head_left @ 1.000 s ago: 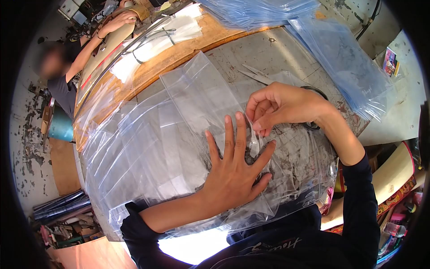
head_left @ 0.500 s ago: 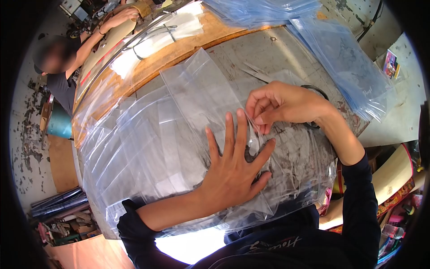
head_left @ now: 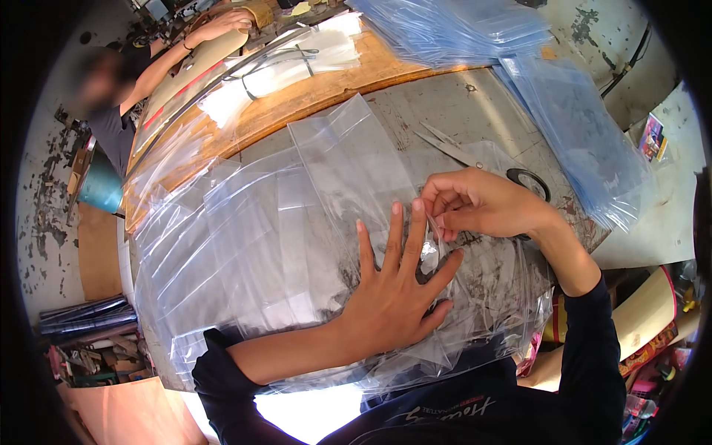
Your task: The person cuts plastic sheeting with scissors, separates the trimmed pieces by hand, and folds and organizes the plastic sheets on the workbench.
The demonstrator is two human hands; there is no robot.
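My left hand [head_left: 397, 285] lies flat with spread fingers on a clear plastic sheet [head_left: 352, 159], pressing it against the layers beneath. My right hand [head_left: 482, 204] has its fingers pinched on the sheet's right edge, close to my left fingertips. Beneath and to the left, more overlapping clear plastic sheets [head_left: 245, 245] cover much of the grey table. Scissors [head_left: 526, 178] with black handles lie beyond my right hand, blades pointing away to the upper left; the hand and wrist hide part of them.
Bluish plastic sheets [head_left: 452, 30] are stacked at the back, and more bluish sheets [head_left: 575, 133] hang over the right side. A tied white bundle [head_left: 297, 67] rests on a wooden board [head_left: 267, 115]. Another person [head_left: 119, 96] reaches over the far left end.
The whole view has shifted slightly, bringing more of the scissors into sight. Both hands keep nearly the same place on the plastic, the right still pinching its edge.
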